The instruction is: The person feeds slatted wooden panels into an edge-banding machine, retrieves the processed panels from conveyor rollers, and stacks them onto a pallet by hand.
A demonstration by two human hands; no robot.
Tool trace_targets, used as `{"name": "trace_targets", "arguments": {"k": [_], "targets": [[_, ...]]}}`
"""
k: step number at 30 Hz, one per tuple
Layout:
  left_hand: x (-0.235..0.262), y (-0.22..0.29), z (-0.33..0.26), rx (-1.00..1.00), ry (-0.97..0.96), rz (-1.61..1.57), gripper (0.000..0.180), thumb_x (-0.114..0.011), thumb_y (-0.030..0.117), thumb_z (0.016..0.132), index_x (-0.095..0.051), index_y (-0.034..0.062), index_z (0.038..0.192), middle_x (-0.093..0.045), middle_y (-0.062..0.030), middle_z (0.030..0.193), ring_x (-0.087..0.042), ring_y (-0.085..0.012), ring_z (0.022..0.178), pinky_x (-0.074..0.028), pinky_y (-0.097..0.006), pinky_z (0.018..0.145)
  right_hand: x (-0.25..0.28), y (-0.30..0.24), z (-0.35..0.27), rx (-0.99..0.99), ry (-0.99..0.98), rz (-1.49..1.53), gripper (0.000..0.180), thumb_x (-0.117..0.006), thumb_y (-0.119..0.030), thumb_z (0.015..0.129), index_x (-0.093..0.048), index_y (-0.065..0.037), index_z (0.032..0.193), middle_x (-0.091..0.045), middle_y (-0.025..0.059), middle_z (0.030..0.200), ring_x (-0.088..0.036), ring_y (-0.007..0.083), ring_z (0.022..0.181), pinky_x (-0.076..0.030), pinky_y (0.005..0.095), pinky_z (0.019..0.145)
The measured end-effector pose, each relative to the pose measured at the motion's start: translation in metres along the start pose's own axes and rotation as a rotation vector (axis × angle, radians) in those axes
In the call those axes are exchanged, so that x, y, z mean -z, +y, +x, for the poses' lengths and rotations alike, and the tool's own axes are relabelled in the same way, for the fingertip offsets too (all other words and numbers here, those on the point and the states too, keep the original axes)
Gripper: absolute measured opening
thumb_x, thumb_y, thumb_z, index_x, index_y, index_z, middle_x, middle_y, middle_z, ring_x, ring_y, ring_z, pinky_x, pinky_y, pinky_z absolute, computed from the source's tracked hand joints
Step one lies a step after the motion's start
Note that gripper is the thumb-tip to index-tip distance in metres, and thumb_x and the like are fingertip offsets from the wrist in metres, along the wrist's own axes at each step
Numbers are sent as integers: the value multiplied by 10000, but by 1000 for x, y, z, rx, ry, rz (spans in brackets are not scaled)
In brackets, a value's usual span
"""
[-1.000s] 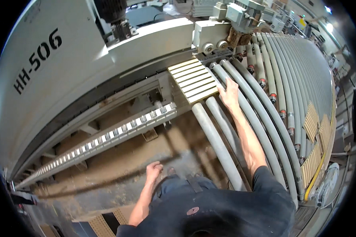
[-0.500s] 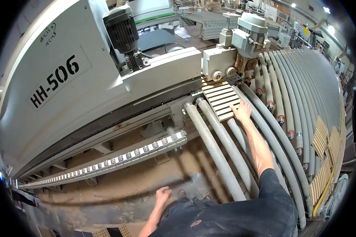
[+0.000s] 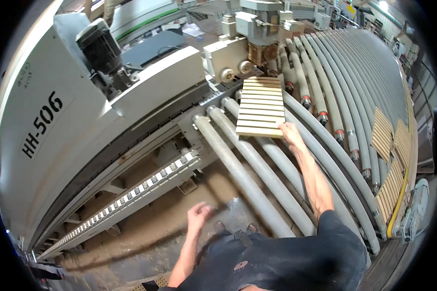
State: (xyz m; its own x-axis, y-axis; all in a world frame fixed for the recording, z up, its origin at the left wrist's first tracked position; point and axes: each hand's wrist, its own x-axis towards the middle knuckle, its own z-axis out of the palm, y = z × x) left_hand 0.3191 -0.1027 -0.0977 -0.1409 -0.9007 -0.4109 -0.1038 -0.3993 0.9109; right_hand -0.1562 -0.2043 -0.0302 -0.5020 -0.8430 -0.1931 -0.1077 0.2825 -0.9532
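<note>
A pale slatted wooden panel (image 3: 260, 106) lies flat across the grey rollers (image 3: 257, 169), its far end at the machine's head. My right hand (image 3: 290, 132) reaches forward and rests on the panel's near right corner, fingers on the edge. My left hand (image 3: 198, 214) hangs free at my side above the dusty floor, fingers loosely curled, holding nothing.
A large grey woodworking machine (image 3: 58, 126) with a dark motor (image 3: 102, 48) fills the left. A long chain feed track (image 3: 131, 199) runs diagonally below it. More slatted panels (image 3: 391, 160) lie on the roller bed at right. Sawdust covers the floor (image 3: 145, 242).
The view has swung, bringing the panel nearer the centre. My right hand has stayed at the panel's near edge. My left hand has stayed low at my side.
</note>
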Motion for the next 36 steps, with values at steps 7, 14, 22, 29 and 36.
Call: {"name": "trace_targets", "arguments": {"k": [7, 14, 22, 29, 36], "targets": [[-73, 117, 54, 134, -465, -429, 639, -674, 464, 931, -564, -18, 1336, -670, -191, 1230, -662, -249, 1036, -515, -403, 925, -15, 27, -218, 33, 53, 510, 331, -598, -290, 999, -609, 30, 1083, -637, 64, 978, -576, 119, 877, -498, 296, 818], [-110, 181, -4, -173, -601, -313, 628, -822, 243, 788, -566, -66, 1271, -674, -148, 1153, -663, -225, 1008, -542, -370, 907, -12, 8, -306, 216, -38, 287, 353, -644, -257, 960, -589, 43, 1137, -639, 70, 1039, -573, 107, 925, -487, 288, 835], [-64, 177, -107, -828, -333, 312, 439, -739, 86, 807, -633, -63, 1206, -708, -159, 1107, -671, -231, 997, -525, -353, 896, -45, -56, -227, 358, -325, 808, 548, -359, -383, 1089, -397, -15, 1493, -494, 129, 1463, -449, 226, 1343, -309, 368, 1154], [-84, 136, -128, -1435, -52, 793, 546, -726, -9, 723, -616, -44, 1257, -593, -269, 1333, -610, -430, 1193, -504, -453, 990, -122, -50, -173, 574, -1146, 1377, 732, -451, -535, 1015, -358, -6, 1511, -513, 160, 1444, -458, 250, 1371, -324, 364, 1170], [-79, 126, -135, -1420, -15, 923, 614, -853, 197, 710, -636, -24, 1240, -579, -252, 1365, -576, -412, 1244, -469, -449, 1028, -143, -42, -182, 538, -1095, 1398, 729, -455, -542, 1016, -367, -14, 1511, -516, 142, 1440, -453, 245, 1364, -319, 366, 1169]]}}
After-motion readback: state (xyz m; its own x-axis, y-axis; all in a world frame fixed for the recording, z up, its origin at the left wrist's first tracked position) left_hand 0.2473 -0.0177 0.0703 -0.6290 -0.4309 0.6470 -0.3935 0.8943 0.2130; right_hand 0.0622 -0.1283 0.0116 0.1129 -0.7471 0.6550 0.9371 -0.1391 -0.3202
